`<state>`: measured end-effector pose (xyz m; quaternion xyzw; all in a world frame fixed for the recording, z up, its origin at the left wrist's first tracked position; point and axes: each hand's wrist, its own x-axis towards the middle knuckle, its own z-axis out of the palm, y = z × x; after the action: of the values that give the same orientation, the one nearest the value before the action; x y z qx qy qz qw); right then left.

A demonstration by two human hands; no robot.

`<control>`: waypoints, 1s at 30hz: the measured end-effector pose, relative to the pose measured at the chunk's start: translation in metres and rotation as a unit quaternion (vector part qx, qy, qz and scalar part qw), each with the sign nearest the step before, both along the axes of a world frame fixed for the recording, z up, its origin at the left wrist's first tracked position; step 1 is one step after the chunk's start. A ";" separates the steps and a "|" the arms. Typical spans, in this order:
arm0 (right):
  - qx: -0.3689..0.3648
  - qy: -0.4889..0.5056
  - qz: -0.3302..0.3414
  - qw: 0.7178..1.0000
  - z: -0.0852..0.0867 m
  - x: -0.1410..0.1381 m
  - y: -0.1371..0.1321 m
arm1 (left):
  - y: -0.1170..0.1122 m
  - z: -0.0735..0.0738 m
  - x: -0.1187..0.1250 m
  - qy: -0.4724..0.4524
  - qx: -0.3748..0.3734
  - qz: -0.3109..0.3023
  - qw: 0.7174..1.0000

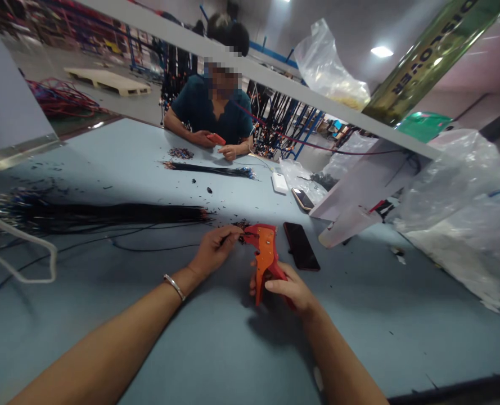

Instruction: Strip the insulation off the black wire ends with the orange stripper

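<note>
Your right hand [289, 286] is wrapped around the handles of the orange-and-red hand tool [266, 247], its fingers curled and clamped on the grip. The tool stands nearly upright, its head pointing to 12 o'clock and its 2 handles spread apart at 6. At 9 o'clock from it, your left hand [216, 247] has the thumb and fingertips together, pinching a thin black wire [245, 234] at the tool's head; you cannot tell from here whether the wire sits inside the jaws. You wear 1 silver bracelet [174, 287] on the left wrist.

Taking the tool as the dial's centre, a large bundle of black wires [118, 216] lies at 9 o'clock, ends toward you and the tool. A smaller bundle [211, 169] lies at 11 o'clock, and farther out that way a co-worker [220, 112] sits holding a red-orange object [216, 139]. A white box [279, 183] is near 12, a phone [302, 198] at 1, and a dark phone [301, 246] at 3, just beside the tool.
</note>
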<state>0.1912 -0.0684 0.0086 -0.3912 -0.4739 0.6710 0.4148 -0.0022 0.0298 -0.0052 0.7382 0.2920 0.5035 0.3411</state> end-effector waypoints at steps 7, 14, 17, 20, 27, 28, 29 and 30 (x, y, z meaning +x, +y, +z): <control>-0.001 0.001 -0.008 1.000 0.000 -0.001 0.000 | -0.001 -0.001 0.000 -0.020 -0.029 -0.009 0.999; -0.016 -0.002 -0.026 1.000 0.002 -0.004 0.000 | -0.002 0.001 0.000 -0.017 -0.027 -0.013 0.999; -0.015 -0.007 -0.031 0.999 0.003 -0.004 -0.001 | -0.002 0.002 0.000 -0.012 -0.026 -0.007 1.000; -0.004 -0.019 -0.033 0.999 0.005 -0.005 -0.001 | -0.002 0.003 0.000 -0.006 -0.031 -0.012 0.999; 0.026 -0.060 -0.049 0.997 0.007 -0.008 -0.001 | -0.002 0.005 -0.001 -0.006 -0.018 -0.008 1.000; 0.030 -0.069 -0.052 0.996 0.006 -0.008 -0.001 | -0.002 0.005 -0.001 -0.006 -0.014 -0.004 1.000; 0.031 -0.076 -0.055 0.995 0.005 -0.008 -0.001 | -0.002 0.004 -0.001 -0.006 -0.011 -0.001 1.000; 0.032 -0.081 -0.056 0.995 0.005 -0.008 -0.001 | -0.002 0.004 -0.001 -0.006 -0.009 0.003 1.000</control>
<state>0.1830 -0.0692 0.0134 -0.4567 -0.5049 0.5971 0.4243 -0.0029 0.0277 -0.0011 0.7312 0.2970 0.5062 0.3476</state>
